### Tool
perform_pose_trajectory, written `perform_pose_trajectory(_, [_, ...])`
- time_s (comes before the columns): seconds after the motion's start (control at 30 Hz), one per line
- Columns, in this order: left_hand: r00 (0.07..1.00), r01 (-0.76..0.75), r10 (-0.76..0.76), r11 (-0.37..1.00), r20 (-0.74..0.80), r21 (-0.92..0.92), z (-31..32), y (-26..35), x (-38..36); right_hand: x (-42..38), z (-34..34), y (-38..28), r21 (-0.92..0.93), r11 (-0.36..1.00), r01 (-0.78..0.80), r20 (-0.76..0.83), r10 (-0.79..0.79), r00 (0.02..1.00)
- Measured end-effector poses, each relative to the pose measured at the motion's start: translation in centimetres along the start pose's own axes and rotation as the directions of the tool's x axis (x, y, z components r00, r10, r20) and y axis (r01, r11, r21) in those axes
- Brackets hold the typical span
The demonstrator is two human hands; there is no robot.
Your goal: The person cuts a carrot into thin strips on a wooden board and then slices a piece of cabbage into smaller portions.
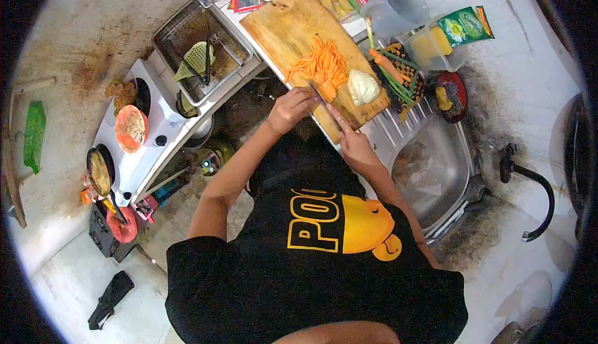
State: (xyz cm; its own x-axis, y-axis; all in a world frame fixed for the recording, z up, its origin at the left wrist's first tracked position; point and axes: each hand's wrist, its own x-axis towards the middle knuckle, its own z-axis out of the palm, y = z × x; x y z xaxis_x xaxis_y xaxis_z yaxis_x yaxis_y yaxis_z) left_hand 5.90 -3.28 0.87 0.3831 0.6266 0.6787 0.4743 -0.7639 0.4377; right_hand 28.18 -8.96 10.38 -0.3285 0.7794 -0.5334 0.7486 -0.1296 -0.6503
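My right hand [356, 148] grips a knife [321, 98], with its index finger stretched along it. The blade lies over the near left edge of a wooden cutting board [283, 20]. My left hand [291, 108] is closed beside the blade's far end. Its fingertips are pressed together, and what they pinch is hidden. Just beyond the blade, a heap of orange carrot strips [324, 63] spreads over the board. A pale cabbage piece [363, 87] sits to the right of the heap.
A metal sink [433, 176] lies to the right, with a black tap [536, 185] beyond it. A whole carrot [387, 65] and green stalks rest by the board. Plastic containers [402, 7] stand behind. At left are a wire-basket fryer [180, 29] and a white stove [118, 138] with bowls.
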Motion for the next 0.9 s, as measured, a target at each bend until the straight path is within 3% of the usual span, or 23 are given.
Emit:
perform_pose_trajectory(0.17, [0.999, -0.029, 0.028, 0.999, 0.035, 0.031, -0.6, 0.2, 1.0, 0.3, -0.4, -1.0, 0.061, 0.997, -0.057, 0.054, 0.054, 0.997])
perform_pose_trajectory(0.3, [0.998, -0.028, 0.028, 1.0, 0.049, 0.007, -0.9, 0.3, 1.4, 1.3, 0.9, 1.0, 0.033, 0.999, -0.003, -0.01, 0.003, 1.0])
perform_pose_trajectory(0.37, [0.999, 0.002, -0.002, 1.0, 0.053, -0.004, -0.7, 0.1, 1.3, 1.6, 0.8, 1.8, 0.108, 0.972, 0.209, -0.102, -0.198, 0.975])
perform_pose_trajectory(0.5, [0.997, 0.053, -0.053, 0.999, 0.065, -0.002, -1.2, 0.4, 1.8, 0.3, -2.6, -0.3, 0.14, 0.947, 0.289, -0.116, -0.275, 0.955])
perform_pose_trajectory(0.57, [0.991, 0.126, -0.126, 0.992, 0.043, 0.001, -1.1, 0.3, 2.0, -0.9, -4.3, -1.9, 0.226, 0.927, 0.3, -0.185, -0.261, 0.947])
perform_pose_trajectory(0.6, [0.992, 0.121, -0.121, 0.993, 0.047, -0.003, -0.9, 0.2, 2.0, -1.0, -4.4, -1.5, 0.17, 0.924, 0.342, -0.245, -0.297, 0.923])
perform_pose_trajectory(0.73, [0.962, 0.267, -0.266, 0.964, -0.057, 0.005, -0.4, 0.9, 2.4, -0.7, -4.8, 0.1, 0.065, 0.94, 0.334, -0.309, -0.3, 0.903])
perform_pose_trajectory(0.8, [0.937, 0.346, -0.346, 0.938, -0.044, -0.008, -0.9, 2.3, 2.8, -1.0, -4.3, 0.5, 0.157, 0.969, 0.189, -0.27, -0.142, 0.952])
perform_pose_trajectory(0.9, [0.902, 0.432, -0.431, 0.902, -0.039, 0.027, -0.5, 4.2, 4.0, -1.2, -3.3, 1.0, 0.107, 0.984, 0.141, -0.299, -0.103, 0.949])
